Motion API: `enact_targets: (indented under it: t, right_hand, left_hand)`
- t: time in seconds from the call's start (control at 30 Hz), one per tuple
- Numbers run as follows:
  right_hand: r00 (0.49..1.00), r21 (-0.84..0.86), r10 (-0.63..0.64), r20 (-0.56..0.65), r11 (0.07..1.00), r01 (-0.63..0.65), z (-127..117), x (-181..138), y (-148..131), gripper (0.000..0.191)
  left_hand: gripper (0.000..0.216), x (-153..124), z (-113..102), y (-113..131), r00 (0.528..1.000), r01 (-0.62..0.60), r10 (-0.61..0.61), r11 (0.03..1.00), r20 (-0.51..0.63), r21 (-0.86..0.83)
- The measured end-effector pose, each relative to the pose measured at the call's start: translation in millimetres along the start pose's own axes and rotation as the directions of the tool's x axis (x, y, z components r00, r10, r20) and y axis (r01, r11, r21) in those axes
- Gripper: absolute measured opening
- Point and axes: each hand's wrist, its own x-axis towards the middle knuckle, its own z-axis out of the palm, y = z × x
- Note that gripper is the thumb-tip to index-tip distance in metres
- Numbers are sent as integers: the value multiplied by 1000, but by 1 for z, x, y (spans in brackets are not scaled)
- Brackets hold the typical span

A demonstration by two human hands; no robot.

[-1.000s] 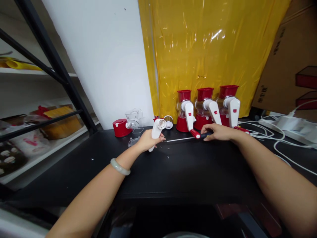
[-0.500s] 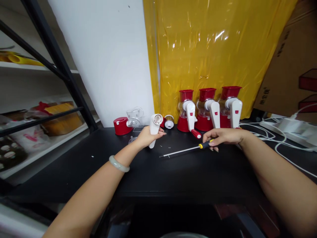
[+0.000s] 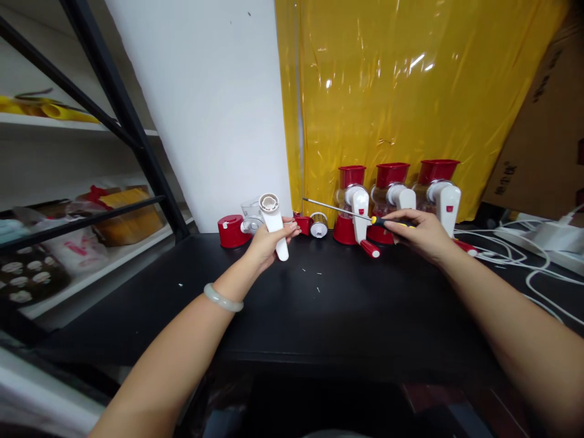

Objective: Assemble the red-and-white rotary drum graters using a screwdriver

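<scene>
My left hand [image 3: 272,241] is closed around a white crank handle [image 3: 275,231], whose round hollow socket faces up and toward me. In my right hand [image 3: 417,229] is a screwdriver [image 3: 378,221] with a black and yellow grip. Its long metal shaft reaches left, the tip raised above the table near a small metal grater drum [image 3: 319,225]. Several small white slivers [image 3: 319,274] lie on the black table [image 3: 292,322] below the hands. Behind my left hand are a red grater base [image 3: 232,232] and clear plastic parts, partly hidden by the hand and the handle.
Three red and white rotary graters [image 3: 352,176] stand in a row at the back, before a yellow plastic sheet [image 3: 392,91]. White cables [image 3: 515,246] and a power strip lie at the right. A black metal frame [image 3: 132,137] and shelves stand at the left.
The screwdriver has risen off the table, its tip swinging up. My left hand has lifted and tilted the crank handle, its socket end moving left. The view has shifted slightly.
</scene>
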Motion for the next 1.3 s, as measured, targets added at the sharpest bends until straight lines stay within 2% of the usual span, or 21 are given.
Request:
enact_targets:
  t: [0.1,0.33,0.53,0.9,1.3]
  right_hand:
    - [999,-122,-39,-29,992,35,9,-3,-1,44]
    - [997,-200,-77,25,977,80,16,-8,1,43]
    - [992,-235,-94,81,966,111,16,-9,3,41]
    - [989,-282,-124,80,949,142,15,-8,4,42]
    - [990,-288,-113,86,948,133,14,-8,4,42]
  left_hand:
    - [25,2,-1,1,999,1,-4,999,-43,-50]
    - [21,1,0,1,993,-54,41,992,-115,-111]
    - [24,4,-2,-2,992,-90,74,984,-105,-151]
    - [30,3,-1,-2,996,-84,79,983,-39,-162]
    - [28,1,-1,-2,997,-81,77,980,-29,-182]
